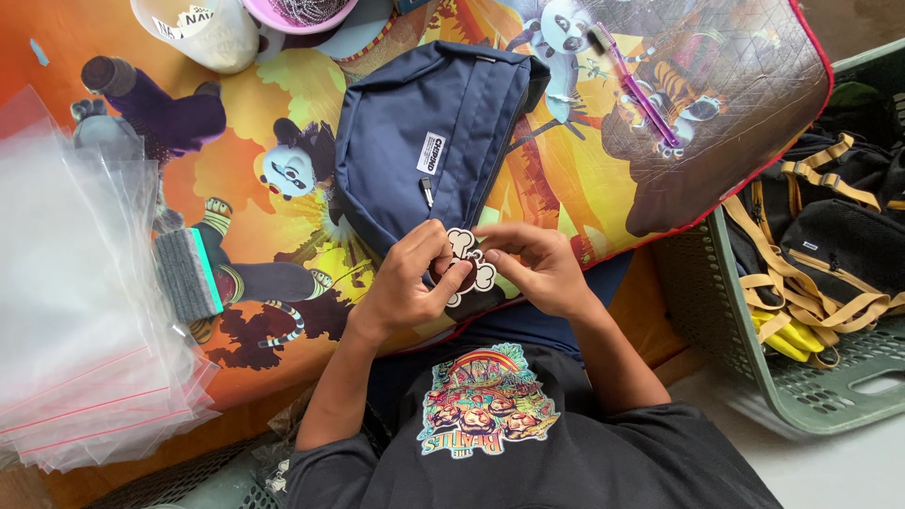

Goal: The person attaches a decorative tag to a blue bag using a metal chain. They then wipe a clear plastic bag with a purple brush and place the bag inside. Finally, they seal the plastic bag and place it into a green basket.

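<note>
A navy blue pouch bag [429,132] with a small white label and a zip pull lies on a colourful cartoon-printed mat [283,123]. Just below the bag, both hands meet on a small dark tag with a white cloud-shaped border [468,270]. My left hand [407,278] pinches the tag's left side between thumb and fingers. My right hand [535,262] grips its right edge with the fingertips. Part of the tag is hidden by the fingers.
A stack of clear zip bags [80,311] lies at the left. A grey-green brush block [189,273] sits beside it. A purple toothbrush [633,85] rests on the mat's far right. A green plastic basket [811,396] holds black bags with tan straps. A white cap [203,33] sits top left.
</note>
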